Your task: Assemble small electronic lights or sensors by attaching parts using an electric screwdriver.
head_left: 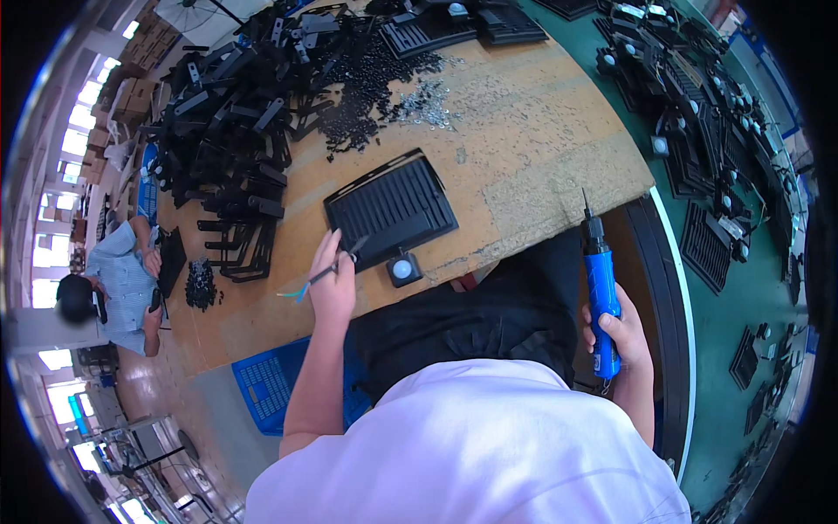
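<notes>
My right hand (627,330) is wrapped round a blue electric screwdriver (602,301), its thin bit pointing up and away past the table's right front edge. My left hand (333,284) is at the lower left corner of a black finned floodlight housing (393,208) lying on the table. Its fingers are closed on a dark cable (324,272) whose coloured bare-end wires stick out to the left. A thin black bracket (374,174) lies along the housing's far edge. Attached at the near edge is a small square sensor (403,269) with a white dome.
Black brackets (231,131) are heaped at the left. Small black parts (371,87) and silver screws (426,106) lie at the far middle. More floodlights (707,244) cover the green floor at right. A co-worker (125,284) sits at left. A blue crate (272,384) is below the table.
</notes>
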{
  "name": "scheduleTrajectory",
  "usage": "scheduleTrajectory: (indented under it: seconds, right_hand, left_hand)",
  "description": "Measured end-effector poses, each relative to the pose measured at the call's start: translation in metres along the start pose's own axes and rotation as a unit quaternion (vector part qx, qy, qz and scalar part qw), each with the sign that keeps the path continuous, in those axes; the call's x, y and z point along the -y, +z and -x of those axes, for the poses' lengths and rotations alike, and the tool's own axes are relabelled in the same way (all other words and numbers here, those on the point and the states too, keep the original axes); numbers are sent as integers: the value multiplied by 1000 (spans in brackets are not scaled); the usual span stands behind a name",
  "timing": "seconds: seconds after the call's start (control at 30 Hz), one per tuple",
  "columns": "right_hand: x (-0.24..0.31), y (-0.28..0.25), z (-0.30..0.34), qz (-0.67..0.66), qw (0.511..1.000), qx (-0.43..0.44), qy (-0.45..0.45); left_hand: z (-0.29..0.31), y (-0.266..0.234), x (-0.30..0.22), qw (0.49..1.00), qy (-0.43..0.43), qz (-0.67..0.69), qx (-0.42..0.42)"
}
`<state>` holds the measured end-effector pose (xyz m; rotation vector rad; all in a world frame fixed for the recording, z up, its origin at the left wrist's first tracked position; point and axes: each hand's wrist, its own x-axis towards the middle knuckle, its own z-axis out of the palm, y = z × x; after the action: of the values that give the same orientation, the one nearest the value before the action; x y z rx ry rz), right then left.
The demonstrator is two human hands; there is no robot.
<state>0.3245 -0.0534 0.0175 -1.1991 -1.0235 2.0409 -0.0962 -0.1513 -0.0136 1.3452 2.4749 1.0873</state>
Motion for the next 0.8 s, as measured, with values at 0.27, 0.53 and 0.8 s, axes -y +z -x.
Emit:
scheduleTrajectory:
  seconds: [0.27, 0.53, 0.8]
  right_hand:
    - [5, 19, -18, 1, 1000, 20, -2]
    - [6, 21, -16, 3, 1000, 25, 3]
    - [9, 18, -17, -15, 1000, -14, 18]
  left_hand:
    - [-105, 17, -4, 952, 28, 144, 268]
    - [-201, 3, -49, 874, 185, -30, 448]
    - [-219, 57, -25, 848, 435, -186, 238]
